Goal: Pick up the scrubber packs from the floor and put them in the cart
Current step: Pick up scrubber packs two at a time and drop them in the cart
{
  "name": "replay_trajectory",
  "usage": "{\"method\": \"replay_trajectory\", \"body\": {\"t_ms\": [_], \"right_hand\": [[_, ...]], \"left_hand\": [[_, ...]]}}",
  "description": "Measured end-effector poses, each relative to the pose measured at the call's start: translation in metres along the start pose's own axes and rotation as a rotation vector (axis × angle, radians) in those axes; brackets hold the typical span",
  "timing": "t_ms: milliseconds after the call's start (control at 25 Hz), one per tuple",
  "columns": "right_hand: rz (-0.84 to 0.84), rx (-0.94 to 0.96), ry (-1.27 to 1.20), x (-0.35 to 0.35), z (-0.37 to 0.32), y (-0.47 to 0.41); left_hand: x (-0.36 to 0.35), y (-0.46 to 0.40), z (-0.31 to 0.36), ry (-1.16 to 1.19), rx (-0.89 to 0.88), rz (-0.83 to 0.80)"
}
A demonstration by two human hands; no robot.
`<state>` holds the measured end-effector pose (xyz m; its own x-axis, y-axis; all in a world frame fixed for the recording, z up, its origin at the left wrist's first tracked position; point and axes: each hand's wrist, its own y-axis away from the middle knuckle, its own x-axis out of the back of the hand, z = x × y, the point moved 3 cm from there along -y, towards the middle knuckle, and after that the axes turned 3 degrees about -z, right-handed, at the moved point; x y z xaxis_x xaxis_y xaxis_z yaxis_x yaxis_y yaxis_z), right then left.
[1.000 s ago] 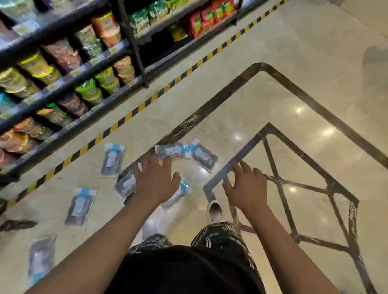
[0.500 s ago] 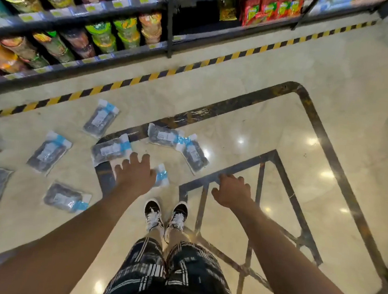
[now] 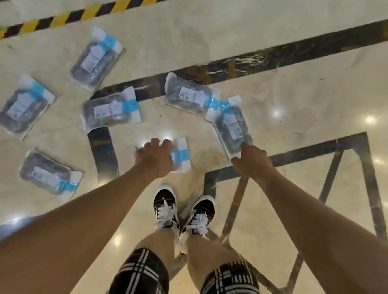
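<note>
Seven scrubber packs [image 3: 113, 110] lie flat on the floor [image 3: 307, 90], cart unseen; left hand [image 3: 155, 159] curled over the nearest pack [image 3: 181, 155], right hand [image 3: 251, 161] fingering another's [image 3: 232, 126] corner, grips unclear: pinch edges, lift both.

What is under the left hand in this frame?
A scrubber pack lies partly under the left hand: its white end and blue band show to the right of the knuckles. The hand covers the rest, so whether the fingers grip it cannot be seen.
</note>
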<state>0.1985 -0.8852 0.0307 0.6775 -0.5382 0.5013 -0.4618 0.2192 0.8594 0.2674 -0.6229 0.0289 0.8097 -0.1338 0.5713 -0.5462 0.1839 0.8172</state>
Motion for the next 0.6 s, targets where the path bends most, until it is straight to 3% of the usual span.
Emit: {"method": "replay_trajectory", "body": {"t_ms": [280, 360, 480, 600], "right_hand": [[0.256, -0.163, -0.149, -0.04, 0.026, -0.242], [0.306, -0.211, -0.191, -0.046, 0.043, -0.272], [0.238, -0.247, -0.5, -0.062, 0.061, -0.287], [0.204, -0.223, -0.693, -0.08, 0.06, -0.261]], "left_hand": [[-0.147, -0.203, -0.066, -0.202, -0.027, -0.1], [-0.163, -0.223, -0.082, -0.164, -0.034, -0.064], [-0.164, -0.23, -0.09, -0.161, -0.044, 0.004], [-0.156, -0.209, -0.086, 0.053, -0.043, -0.068]]}}
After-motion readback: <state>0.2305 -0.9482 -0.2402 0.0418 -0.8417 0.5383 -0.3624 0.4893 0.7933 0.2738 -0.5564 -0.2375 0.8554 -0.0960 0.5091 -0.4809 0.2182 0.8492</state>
